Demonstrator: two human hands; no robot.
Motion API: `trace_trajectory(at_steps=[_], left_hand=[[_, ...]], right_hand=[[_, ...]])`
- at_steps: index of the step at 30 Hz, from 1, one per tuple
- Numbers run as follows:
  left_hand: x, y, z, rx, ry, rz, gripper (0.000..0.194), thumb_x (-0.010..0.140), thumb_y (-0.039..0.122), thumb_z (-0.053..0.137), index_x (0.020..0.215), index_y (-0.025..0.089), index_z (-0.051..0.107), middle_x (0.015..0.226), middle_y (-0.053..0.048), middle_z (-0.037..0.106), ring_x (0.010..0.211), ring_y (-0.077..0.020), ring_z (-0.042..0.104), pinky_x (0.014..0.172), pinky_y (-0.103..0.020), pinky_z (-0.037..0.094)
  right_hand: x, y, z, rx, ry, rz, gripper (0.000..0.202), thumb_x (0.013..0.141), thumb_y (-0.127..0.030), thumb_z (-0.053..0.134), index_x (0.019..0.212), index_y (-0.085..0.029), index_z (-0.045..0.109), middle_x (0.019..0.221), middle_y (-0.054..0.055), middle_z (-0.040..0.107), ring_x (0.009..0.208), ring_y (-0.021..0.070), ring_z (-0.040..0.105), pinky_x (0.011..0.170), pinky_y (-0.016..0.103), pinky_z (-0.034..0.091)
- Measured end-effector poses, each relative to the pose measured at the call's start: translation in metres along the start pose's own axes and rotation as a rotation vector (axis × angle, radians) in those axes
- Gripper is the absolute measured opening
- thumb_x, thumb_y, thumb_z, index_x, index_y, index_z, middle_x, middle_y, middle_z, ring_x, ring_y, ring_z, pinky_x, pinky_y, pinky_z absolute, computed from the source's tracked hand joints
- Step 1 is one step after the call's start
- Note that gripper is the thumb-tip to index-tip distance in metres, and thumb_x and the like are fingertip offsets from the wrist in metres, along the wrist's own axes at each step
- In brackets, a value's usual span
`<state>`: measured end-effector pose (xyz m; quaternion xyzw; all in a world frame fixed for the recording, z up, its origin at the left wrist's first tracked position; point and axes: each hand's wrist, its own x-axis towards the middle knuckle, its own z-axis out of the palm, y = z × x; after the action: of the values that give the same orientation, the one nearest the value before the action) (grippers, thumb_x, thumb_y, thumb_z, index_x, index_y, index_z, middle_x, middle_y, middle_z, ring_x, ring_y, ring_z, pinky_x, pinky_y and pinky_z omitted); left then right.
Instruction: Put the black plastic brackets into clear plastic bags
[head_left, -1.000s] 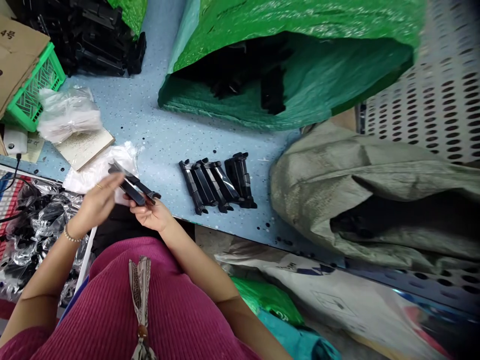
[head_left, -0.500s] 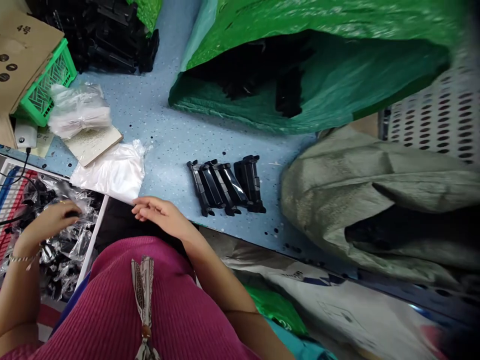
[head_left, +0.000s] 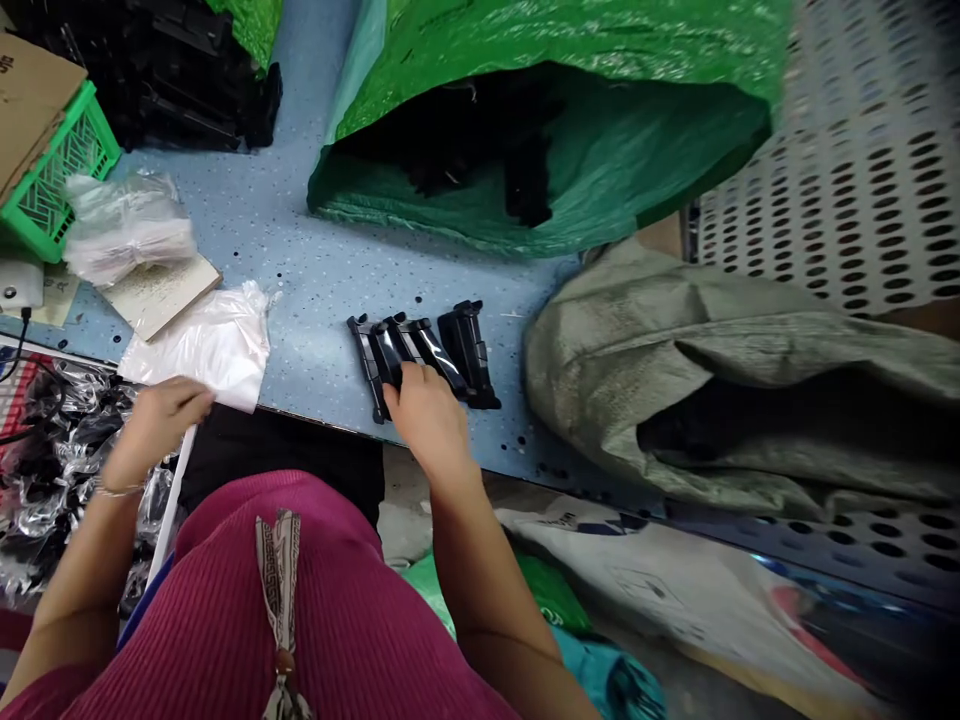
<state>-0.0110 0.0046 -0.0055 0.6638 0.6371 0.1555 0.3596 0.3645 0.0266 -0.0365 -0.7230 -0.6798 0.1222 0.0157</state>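
Note:
Several black plastic parts lie side by side on the blue speckled table. My right hand reaches over the front ends of the left ones, its thumb and fingers closed around one black part. At the left, a stack of clear plastic bags lies at the table's front edge. My left hand is at the stack's lower edge with its fingers pressed together; whether a bag is between them cannot be made out. Below that hand, a white-rimmed crate holds black parts wrapped in clear plastic.
A large green sack with black parts inside opens toward me at the back. A grey-green sack lies at the right. A green basket, bundled bags and a pile of black parts are at the back left.
My right hand has moved from the bag stack rightward to the black parts and closed on one. My left hand has come up from over the crate to the bags. The view has shifted rightward.

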Motion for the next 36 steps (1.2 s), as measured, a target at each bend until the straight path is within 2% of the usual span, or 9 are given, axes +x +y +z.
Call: trace_trajectory(at_steps=[2, 5, 13, 16, 22, 27, 29, 32, 36], left_hand=[[0.02, 0.03, 0.033, 0.081, 0.254, 0.187, 0.029, 0.094, 0.042, 0.062, 0.092, 0.017, 0.076, 0.108, -0.016, 0.073, 0.099, -0.0283, 0.066, 0.091, -0.043, 0.055], [0.048, 0.036, 0.056, 0.037, 0.307, 0.199, 0.017, 0.091, 0.027, 0.064, 0.079, 0.017, 0.07, 0.095, -0.014, 0.07, 0.089, -0.0249, 0.064, 0.083, -0.04, 0.053], [0.058, 0.011, 0.024, -0.36, 0.111, 0.013, 0.016, 0.082, 0.033, 0.07, 0.083, 0.018, 0.074, 0.091, -0.006, 0.073, 0.086, -0.0199, 0.066, 0.079, -0.032, 0.051], [0.044, 0.017, 0.022, -0.298, 0.212, 0.02, 0.01, 0.084, 0.026, 0.067, 0.087, 0.017, 0.069, 0.089, -0.006, 0.072, 0.084, -0.0197, 0.067, 0.076, -0.032, 0.054], [0.027, 0.013, 0.005, 0.343, 0.297, 0.266, 0.04, 0.088, 0.002, 0.042, 0.106, 0.014, 0.076, 0.122, -0.017, 0.071, 0.115, -0.0304, 0.064, 0.104, -0.052, 0.053], [0.037, 0.004, -0.003, 0.11, 0.263, 0.298, 0.061, 0.09, 0.006, 0.05, 0.149, 0.018, 0.054, 0.146, -0.016, 0.058, 0.108, -0.0206, 0.069, 0.1, -0.04, 0.06], [0.03, 0.008, 0.002, 0.065, 0.257, 0.359, 0.065, 0.092, 0.006, 0.05, 0.155, 0.023, 0.047, 0.15, -0.015, 0.054, 0.115, -0.0203, 0.067, 0.103, -0.039, 0.059], [0.008, 0.024, 0.021, 0.068, 0.151, 0.556, 0.07, 0.096, 0.004, 0.044, 0.161, 0.028, 0.036, 0.153, -0.012, 0.053, 0.14, -0.0228, 0.054, 0.117, -0.042, 0.05], [-0.026, 0.045, 0.036, 0.066, -0.01, 0.671, 0.068, 0.099, 0.01, 0.049, 0.163, 0.024, 0.03, 0.151, -0.016, 0.054, 0.141, -0.0253, 0.053, 0.117, -0.046, 0.051]], right_hand=[[0.004, -0.002, 0.005, 0.081, -0.045, -0.011, 0.028, 0.096, -0.024, 0.052, 0.117, -0.01, 0.065, 0.11, 0.023, 0.068, 0.101, 0.0343, 0.066, 0.084, 0.044, 0.053], [0.008, -0.008, 0.005, 0.416, -0.13, -0.034, 0.027, 0.094, -0.027, 0.054, 0.115, -0.014, 0.066, 0.109, 0.018, 0.071, 0.102, 0.0314, 0.068, 0.09, 0.045, 0.052], [0.007, -0.093, 0.007, 1.738, -0.662, -0.044, 0.039, 0.084, -0.058, 0.071, 0.098, -0.023, 0.064, 0.104, 0.009, 0.076, 0.088, 0.0234, 0.071, 0.064, 0.031, 0.054], [0.019, -0.132, 0.026, 1.849, -0.774, -0.013, 0.039, 0.078, -0.053, 0.078, 0.094, -0.021, 0.062, 0.096, 0.008, 0.076, 0.084, 0.0212, 0.072, 0.063, 0.028, 0.054], [0.016, -0.131, 0.044, 1.881, -0.5, 0.082, 0.037, 0.077, -0.047, 0.082, 0.096, -0.022, 0.063, 0.078, -0.003, 0.07, 0.064, 0.0124, 0.065, 0.055, 0.022, 0.051], [-0.01, -0.106, 0.04, 1.898, -1.189, -0.084, 0.04, 0.08, -0.052, 0.079, 0.088, -0.016, 0.063, 0.067, 0.003, 0.067, 0.047, 0.0099, 0.052, 0.038, 0.019, 0.035], [-0.01, -0.11, 0.047, 1.936, -1.276, -0.053, 0.039, 0.082, -0.051, 0.077, 0.091, -0.015, 0.064, 0.066, 0.002, 0.065, 0.044, 0.0069, 0.043, 0.035, 0.017, 0.028], [-0.005, -0.127, 0.059, 1.901, -1.141, 0.03, 0.034, 0.087, -0.049, 0.07, 0.091, -0.016, 0.063, 0.065, -0.001, 0.061, 0.043, 0.0056, 0.035, 0.035, 0.017, 0.023], [-0.013, -0.141, 0.048, 1.543, -0.647, -0.12, 0.016, 0.092, -0.035, 0.064, 0.092, -0.019, 0.065, 0.076, 0.0, 0.065, 0.067, 0.0135, 0.058, 0.058, 0.023, 0.049]])
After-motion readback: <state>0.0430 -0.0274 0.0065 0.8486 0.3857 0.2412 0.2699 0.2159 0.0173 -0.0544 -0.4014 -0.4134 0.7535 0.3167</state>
